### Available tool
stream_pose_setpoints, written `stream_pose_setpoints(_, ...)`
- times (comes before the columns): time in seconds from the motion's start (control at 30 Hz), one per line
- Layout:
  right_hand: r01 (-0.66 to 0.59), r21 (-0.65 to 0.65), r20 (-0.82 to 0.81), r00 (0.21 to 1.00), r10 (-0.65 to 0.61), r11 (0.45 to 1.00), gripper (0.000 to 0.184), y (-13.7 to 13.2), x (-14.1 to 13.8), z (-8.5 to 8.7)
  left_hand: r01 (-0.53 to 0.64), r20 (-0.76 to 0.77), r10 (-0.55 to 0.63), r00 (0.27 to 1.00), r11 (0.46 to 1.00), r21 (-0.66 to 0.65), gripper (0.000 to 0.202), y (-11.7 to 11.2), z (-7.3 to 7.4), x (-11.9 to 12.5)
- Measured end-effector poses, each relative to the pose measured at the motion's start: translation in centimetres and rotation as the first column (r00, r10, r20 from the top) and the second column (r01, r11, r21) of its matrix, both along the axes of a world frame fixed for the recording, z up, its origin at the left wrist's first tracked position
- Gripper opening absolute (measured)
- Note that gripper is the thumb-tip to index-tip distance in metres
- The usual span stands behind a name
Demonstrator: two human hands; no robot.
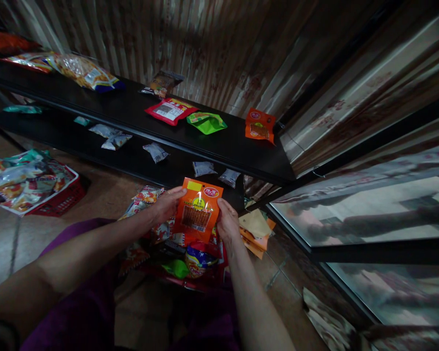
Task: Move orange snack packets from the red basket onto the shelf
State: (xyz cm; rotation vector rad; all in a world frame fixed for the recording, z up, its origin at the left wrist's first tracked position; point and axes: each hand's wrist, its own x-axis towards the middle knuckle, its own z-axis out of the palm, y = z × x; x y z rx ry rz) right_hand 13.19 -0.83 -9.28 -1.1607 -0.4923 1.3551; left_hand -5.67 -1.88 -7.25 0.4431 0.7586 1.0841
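Note:
Between my two hands is an orange snack packet with a dark window and a red oval logo. My left hand grips its upper left edge, with the thumb on the front. On the right edge, my right hand pinches it the same way. Just below lies a pile of snack bags, including a blue bag and a green packet; the container under them is mostly hidden. A similar orange packet rests at the right end of the upper black shelf.
The upper shelf also bears a red packet, a green packet and larger bags. Small white packets lie on the lower shelf. A red basket of bags stands left. Glass-panelled frames stand right.

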Motion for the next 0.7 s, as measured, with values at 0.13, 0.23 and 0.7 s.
stream_pose_setpoints(0.13, 0.003, 0.006, -0.021, 1.0, -0.003, 1.0, 0.032, -0.08, -0.02, 0.12, -0.004, 0.015, 0.004, 1.0, 1.0, -0.003, 0.021, 0.31, -0.28, -0.06)
stream_pose_setpoints(0.23, -0.02, 0.012, -0.02, 1.0, 0.02, 1.0, 0.032, -0.25, -0.01, 0.32, -0.026, 0.036, 0.027, 0.999, 0.999, -0.022, 0.015, 0.41, -0.3, -0.01)
stream_pose_setpoints(0.7, -0.012, 0.026, -0.053, 0.999, 0.014, 1.0, 0.023, 0.11, 0.6, -0.24, -0.007, 0.012, 0.008, 1.0, 0.999, -0.036, 0.013, 0.25, 0.19, 0.26)
